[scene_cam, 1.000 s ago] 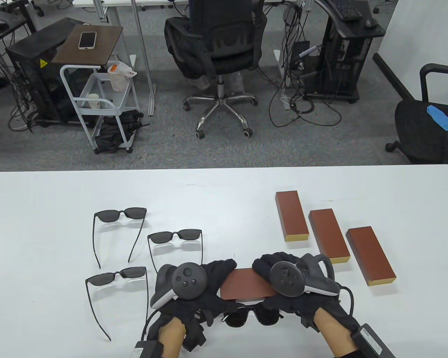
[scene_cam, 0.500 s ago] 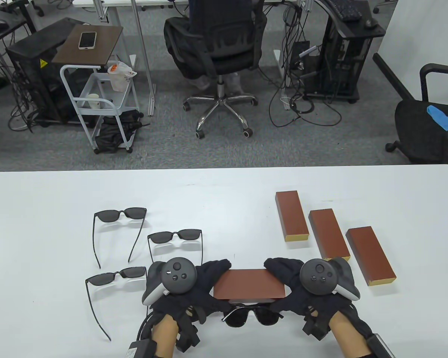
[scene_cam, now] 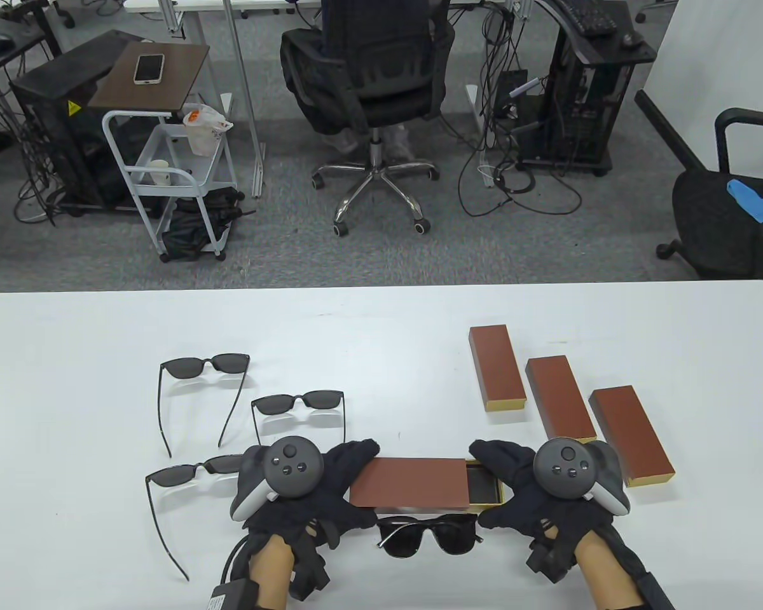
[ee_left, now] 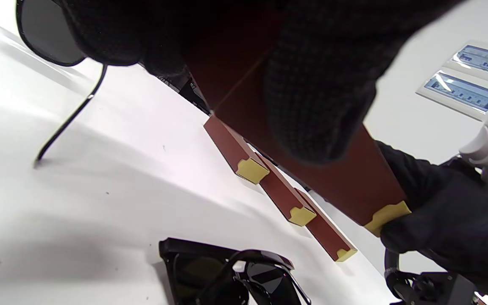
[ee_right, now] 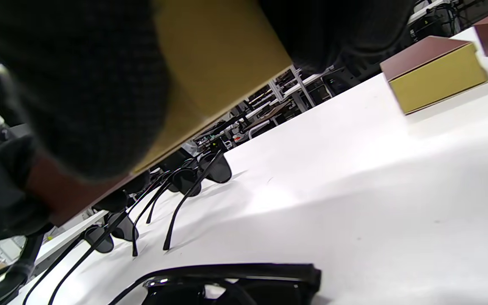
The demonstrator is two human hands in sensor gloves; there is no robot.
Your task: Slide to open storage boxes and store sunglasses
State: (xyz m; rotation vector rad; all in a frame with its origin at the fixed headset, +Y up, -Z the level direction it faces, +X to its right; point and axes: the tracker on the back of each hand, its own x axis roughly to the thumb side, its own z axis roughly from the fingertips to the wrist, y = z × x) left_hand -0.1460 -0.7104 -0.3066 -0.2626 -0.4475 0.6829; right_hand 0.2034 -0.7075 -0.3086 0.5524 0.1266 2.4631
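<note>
Both hands hold a brown storage box above the table near its front edge. My left hand [scene_cam: 340, 473] grips the brown sleeve [scene_cam: 410, 483] at its left end. My right hand [scene_cam: 499, 473] grips the yellow inner tray [scene_cam: 486, 486], which sticks out a short way to the right and shows a dark lining. The sleeve [ee_left: 354, 186] and tray end [ee_left: 388, 214] show in the left wrist view, the tray's yellow side [ee_right: 222, 55] in the right wrist view. Folded sunglasses [scene_cam: 429, 534] lie just in front of the box.
Three open pairs of sunglasses lie at the left: one far [scene_cam: 205, 365], one in the middle [scene_cam: 299, 401], one near [scene_cam: 194, 470] beside my left hand. Three shut brown boxes [scene_cam: 497, 367] [scene_cam: 560, 398] [scene_cam: 629, 435] lie in a row at the right.
The hands have moved apart. The left hand drew the sleeve leftward and the right hand drew the tray rightward, so the box went from shut to partly open.
</note>
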